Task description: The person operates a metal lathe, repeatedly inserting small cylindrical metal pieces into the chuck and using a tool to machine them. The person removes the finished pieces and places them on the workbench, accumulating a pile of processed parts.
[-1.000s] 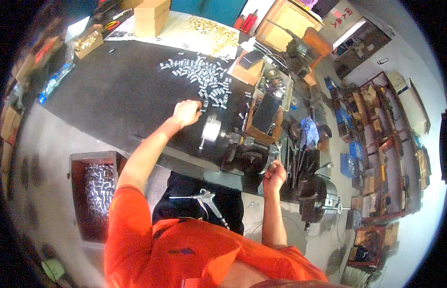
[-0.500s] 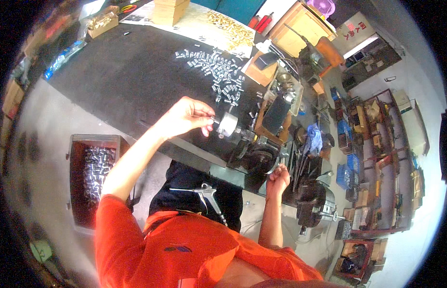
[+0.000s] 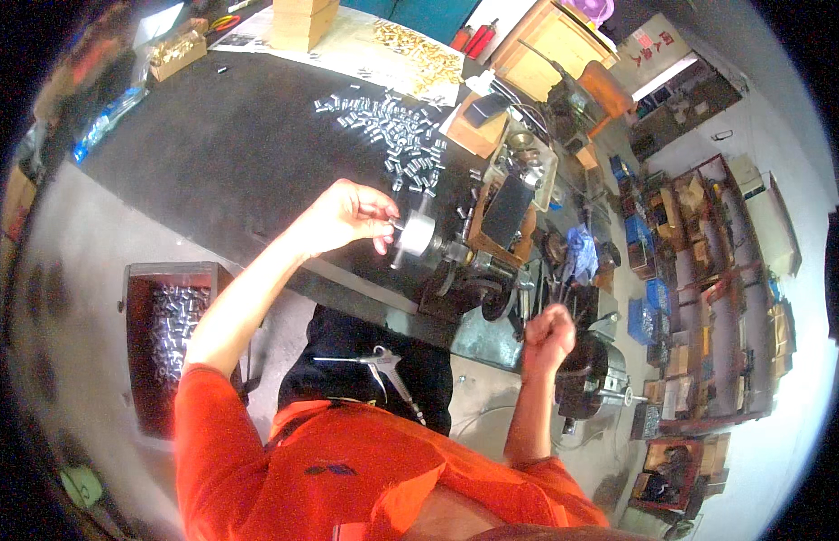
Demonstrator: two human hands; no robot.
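Observation:
My left hand [image 3: 355, 223] is closed in a pinch at the front of a round silver chuck [image 3: 416, 233]. A small metal part [image 3: 394, 224] seems to be between its fingertips, mostly covered by them. The chuck sits at the left end of a dark bench-mounted machine [image 3: 474, 281] at the table's near edge. To the right of this machine is my right hand [image 3: 550, 335], curled into a fist; whatever it grips is hidden. Many small silver metal sleeves [image 3: 397, 135] lie scattered on the dark tabletop [image 3: 212, 135] beyond the chuck.
An air blow gun [image 3: 383, 368] rests on my lap. At lower left stands a bin [image 3: 136, 334] of silver parts. Brass pieces [image 3: 419, 56] lie on paper at the back. A vise-like machine [image 3: 600, 374] is at right, near shelves [image 3: 708, 298] and a blue cloth [image 3: 579, 254].
My right hand has moved right, away from the machine's end. My left hand stays at the chuck, and the whole view has shifted slightly.

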